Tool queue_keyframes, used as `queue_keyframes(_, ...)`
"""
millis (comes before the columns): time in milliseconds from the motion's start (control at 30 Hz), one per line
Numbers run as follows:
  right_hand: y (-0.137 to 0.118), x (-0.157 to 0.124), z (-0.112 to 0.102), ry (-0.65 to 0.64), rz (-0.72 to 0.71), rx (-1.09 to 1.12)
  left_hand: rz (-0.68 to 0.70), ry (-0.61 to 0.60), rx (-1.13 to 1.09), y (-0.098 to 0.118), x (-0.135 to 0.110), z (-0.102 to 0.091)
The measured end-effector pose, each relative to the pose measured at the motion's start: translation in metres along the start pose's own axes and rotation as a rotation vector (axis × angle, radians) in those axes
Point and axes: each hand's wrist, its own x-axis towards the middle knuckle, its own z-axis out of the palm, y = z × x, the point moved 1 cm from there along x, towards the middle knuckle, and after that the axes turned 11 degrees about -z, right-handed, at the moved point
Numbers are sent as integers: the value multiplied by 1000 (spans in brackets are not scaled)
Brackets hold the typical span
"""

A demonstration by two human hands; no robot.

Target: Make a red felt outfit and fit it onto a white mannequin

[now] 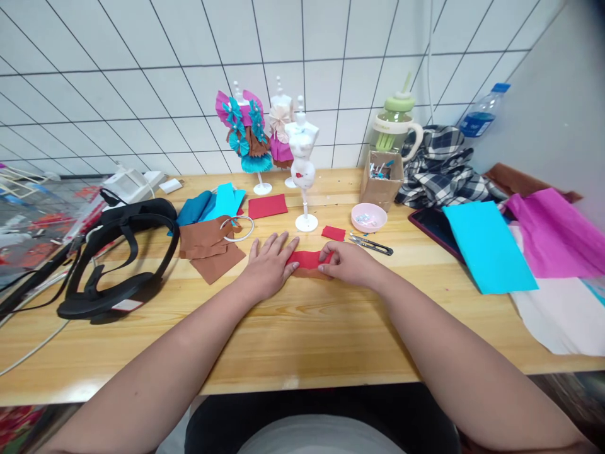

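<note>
A red crepe paper strip [309, 259] lies over a brown strip [308, 273] on the table in front of me. My left hand [269, 268] rests flat with fingers spread, its thumb and index finger at the strip's left end. At the right end, my right hand [350, 265] has its fingers curled, pinching the edge of the red strip. Just beyond stand a bare white mini dress form [304, 151] and a small red paper piece [333, 233]. Thread snips [373, 244] lie beyond my right hand. Brown paper pieces [212, 249] and a white ring [244, 229] lie left of my left hand.
Two dressed mini forms [250, 132] stand by the tiled wall. A pink bowl [368, 217], a cardboard box [382, 180] and a green-lidded bottle [396, 123] are at the back right. Coloured paper sheets [491, 246] lie right; a black headset [118, 296] sits left.
</note>
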Motion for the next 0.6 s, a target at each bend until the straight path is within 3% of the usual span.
queue_keyframes(600, 21, 2, -10, -90, 50, 244, -48, 5, 25, -8, 2, 0)
